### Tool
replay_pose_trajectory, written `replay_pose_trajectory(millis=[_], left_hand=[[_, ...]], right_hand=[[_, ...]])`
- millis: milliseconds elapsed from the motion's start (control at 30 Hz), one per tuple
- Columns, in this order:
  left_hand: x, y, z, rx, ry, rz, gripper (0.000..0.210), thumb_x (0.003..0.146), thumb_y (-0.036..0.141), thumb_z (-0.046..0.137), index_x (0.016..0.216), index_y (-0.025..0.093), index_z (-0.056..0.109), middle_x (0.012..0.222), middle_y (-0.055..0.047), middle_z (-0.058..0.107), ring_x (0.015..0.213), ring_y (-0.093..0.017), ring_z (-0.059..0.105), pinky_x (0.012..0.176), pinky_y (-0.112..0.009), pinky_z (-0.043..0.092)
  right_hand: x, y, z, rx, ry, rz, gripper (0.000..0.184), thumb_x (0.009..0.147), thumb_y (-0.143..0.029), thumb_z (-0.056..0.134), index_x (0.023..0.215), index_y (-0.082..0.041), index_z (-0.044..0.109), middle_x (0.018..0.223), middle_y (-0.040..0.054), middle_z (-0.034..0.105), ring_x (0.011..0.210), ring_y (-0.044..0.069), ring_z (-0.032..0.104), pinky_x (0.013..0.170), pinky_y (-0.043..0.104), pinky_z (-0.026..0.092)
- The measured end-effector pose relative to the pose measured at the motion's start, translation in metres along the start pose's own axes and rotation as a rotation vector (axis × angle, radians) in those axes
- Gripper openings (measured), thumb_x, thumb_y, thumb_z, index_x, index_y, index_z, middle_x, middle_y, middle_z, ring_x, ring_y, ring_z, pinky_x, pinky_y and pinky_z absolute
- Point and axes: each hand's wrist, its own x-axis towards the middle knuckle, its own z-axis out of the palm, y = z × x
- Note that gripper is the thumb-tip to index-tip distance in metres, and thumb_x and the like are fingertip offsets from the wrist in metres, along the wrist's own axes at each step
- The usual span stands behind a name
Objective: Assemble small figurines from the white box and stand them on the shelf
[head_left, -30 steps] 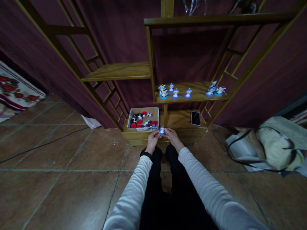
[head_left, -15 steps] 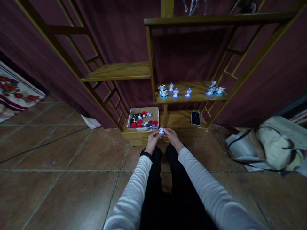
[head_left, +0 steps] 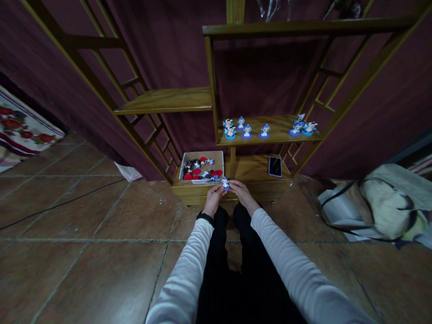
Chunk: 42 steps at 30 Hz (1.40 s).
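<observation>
A small purple-and-white figurine (head_left: 225,182) stands upright between my two hands, just in front of the shelf unit's lower edge. My left hand (head_left: 213,198) is closed on its left side. From the right, the fingertips of my right hand (head_left: 241,191) pinch it near the base. Close behind my left hand sits an open cardboard box (head_left: 220,157) with several figurines lying in it, some on red bases. On the shelf above (head_left: 280,136), several blue and purple figurines (head_left: 265,131) stand in groups at the left, middle and right.
A dark-screened phone (head_left: 275,166) lies on the lower shelf at the right. The wooden shelf unit (head_left: 164,100) rises in front of me. A pale bag (head_left: 388,200) with a black strap rests on the floor at right; a black cable (head_left: 67,201) crosses the tiles at left.
The figurine in my hands has shifted very slightly left and turned a little. My arms and everything on the shelves look the same.
</observation>
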Motion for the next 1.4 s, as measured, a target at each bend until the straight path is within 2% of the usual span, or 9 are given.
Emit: replay_pose_trajectory(millis=[333,633,1067,1400], left_hand=[[-0.0001,0.0005,-0.0012,-0.018,-0.005,0.002,0.022,0.063,0.016,0.072,0.085,0.011,0.068,0.081,-0.006,0.067,0.069,-0.011,0.06,0.073,-0.028,0.049],[0.0012,-0.0011,-0.003,0.001,0.03,0.014,0.022,0.063,0.018,0.071,0.083,0.012,0.066,0.079,-0.005,0.065,0.068,-0.011,0.058,0.066,-0.025,0.047],[0.0019,-0.0025,-0.0022,0.066,0.04,0.069,0.023,0.059,0.028,0.073,0.076,0.014,0.064,0.072,-0.001,0.062,0.063,-0.009,0.056,0.061,-0.023,0.046],[0.0017,-0.0017,-0.0027,0.08,0.052,0.065,0.025,0.058,0.026,0.074,0.075,0.013,0.062,0.071,-0.001,0.061,0.062,-0.009,0.056,0.06,-0.022,0.046]], right_hand=[[-0.0051,-0.0054,0.0045,0.047,-0.031,0.076,0.033,0.055,-0.034,0.075,0.084,-0.019,0.067,0.089,0.0044,0.069,0.081,0.017,0.063,0.082,0.035,0.047],[-0.0043,-0.0042,0.0047,0.05,-0.034,0.064,0.03,0.054,-0.032,0.075,0.08,-0.019,0.067,0.082,0.0035,0.068,0.081,0.018,0.063,0.084,0.036,0.047],[-0.0044,-0.0045,0.004,0.042,-0.042,0.076,0.03,0.054,-0.032,0.075,0.078,-0.018,0.065,0.084,0.0037,0.068,0.081,0.017,0.062,0.082,0.034,0.046],[-0.0049,-0.0053,0.0054,0.05,-0.003,0.082,0.029,0.051,-0.032,0.076,0.074,-0.018,0.064,0.08,0.0024,0.066,0.077,0.015,0.061,0.081,0.034,0.047]])
